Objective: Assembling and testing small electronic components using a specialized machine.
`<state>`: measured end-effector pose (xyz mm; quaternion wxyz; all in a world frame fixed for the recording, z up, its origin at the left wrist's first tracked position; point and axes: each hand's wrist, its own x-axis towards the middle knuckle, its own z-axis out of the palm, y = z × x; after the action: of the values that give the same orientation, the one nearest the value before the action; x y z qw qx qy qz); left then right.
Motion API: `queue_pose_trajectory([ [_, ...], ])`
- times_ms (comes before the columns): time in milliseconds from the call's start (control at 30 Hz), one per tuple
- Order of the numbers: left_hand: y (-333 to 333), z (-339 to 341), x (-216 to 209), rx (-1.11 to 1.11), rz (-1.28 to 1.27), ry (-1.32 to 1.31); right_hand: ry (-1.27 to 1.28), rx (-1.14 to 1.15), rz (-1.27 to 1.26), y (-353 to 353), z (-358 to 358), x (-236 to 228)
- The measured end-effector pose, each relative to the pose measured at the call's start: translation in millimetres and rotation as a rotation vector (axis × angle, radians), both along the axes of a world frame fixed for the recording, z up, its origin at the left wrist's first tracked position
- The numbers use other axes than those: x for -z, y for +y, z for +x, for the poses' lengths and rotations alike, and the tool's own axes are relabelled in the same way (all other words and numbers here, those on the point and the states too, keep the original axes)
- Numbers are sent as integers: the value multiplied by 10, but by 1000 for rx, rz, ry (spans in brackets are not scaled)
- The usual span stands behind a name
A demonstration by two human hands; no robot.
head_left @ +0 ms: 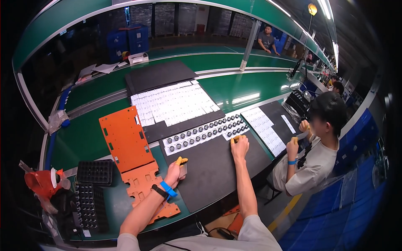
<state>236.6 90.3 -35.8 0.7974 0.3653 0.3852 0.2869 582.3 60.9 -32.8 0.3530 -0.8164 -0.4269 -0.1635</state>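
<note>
My left hand [176, 170], with yellow finger covers and a blue band at its wrist, is closed over the left part of a black mat [205, 175]. A small pale flat piece shows at its fingers; its kind is unclear. My right hand [240, 147], also with yellow finger covers, reaches to the right end of the nearest row of black round parts [204, 137]. Its fingers are bent together; whatever lies between them is hidden. The round parts stand in rows on white cards [190, 141] along the mat's far edge.
An orange panel [125, 142] lies left of the mat, beside black trays [94, 172]. Beyond are white printed sheets [173, 102] on black board. At the right a co-worker [320, 138] handles something near another black board [278, 119]. An orange-red bag [42, 184] stands far left.
</note>
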Motion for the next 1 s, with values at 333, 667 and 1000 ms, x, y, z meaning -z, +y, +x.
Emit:
queue_pose_trajectory([
  [333, -41, 44, -120, -49, -33, -13, 55, 159, 47, 12, 109, 27],
  [667, -26, 2, -94, -47, -27, 5, 70, 134, -21, -4, 90, -6],
  [1000, -84, -5, -305, 30, -82, -164, 9, -362, 426, -195, -700, -506],
])
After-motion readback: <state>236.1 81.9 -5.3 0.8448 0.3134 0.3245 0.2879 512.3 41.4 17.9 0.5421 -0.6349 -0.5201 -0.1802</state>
